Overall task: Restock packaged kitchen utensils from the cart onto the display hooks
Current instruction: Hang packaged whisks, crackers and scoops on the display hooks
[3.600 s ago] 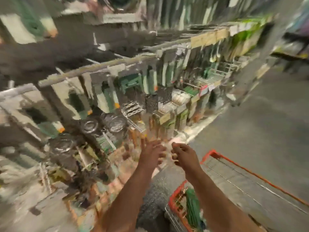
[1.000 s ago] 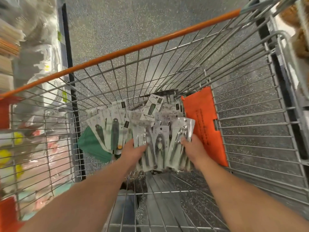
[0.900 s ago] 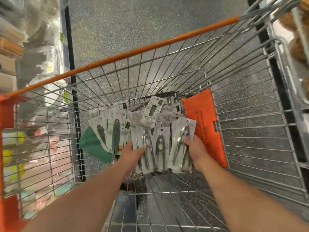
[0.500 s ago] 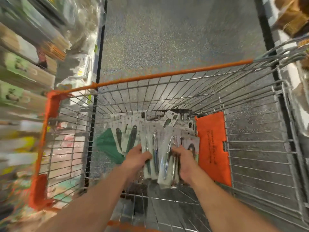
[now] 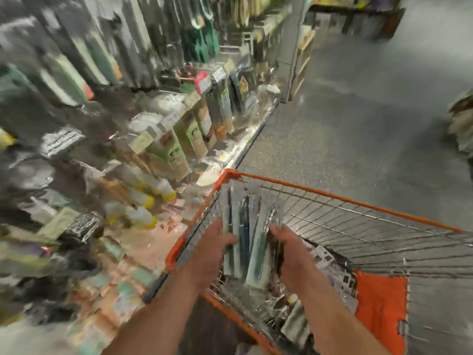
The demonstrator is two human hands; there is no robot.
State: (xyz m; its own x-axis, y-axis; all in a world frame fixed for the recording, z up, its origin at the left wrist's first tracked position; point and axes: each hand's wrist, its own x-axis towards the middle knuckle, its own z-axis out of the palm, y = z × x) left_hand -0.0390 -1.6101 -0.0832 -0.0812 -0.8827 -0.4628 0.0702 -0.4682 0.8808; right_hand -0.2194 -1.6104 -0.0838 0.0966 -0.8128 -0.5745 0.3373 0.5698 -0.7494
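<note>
I hold a fanned stack of packaged utensils (image 5: 249,226), clear packs with metal tools inside, above the left corner of the wire cart (image 5: 358,219). My left hand (image 5: 212,249) grips the stack's left edge and my right hand (image 5: 286,254) grips its right edge. More packs (image 5: 325,260) lie in the bottom of the cart. The display of hanging kitchen goods (image 5: 115,73) fills the left side, heavily blurred, so single hooks cannot be made out.
The cart has an orange rim and an orange flap (image 5: 378,306) at the lower right. Boxed goods (image 5: 184,134) stand on the lower shelf beside the cart. Grey speckled floor (image 5: 358,124) runs ahead along the aisle.
The stack has been lifted out of the cart's bottom to above its left corner. My view has swung from the cart toward the shelves on the left.
</note>
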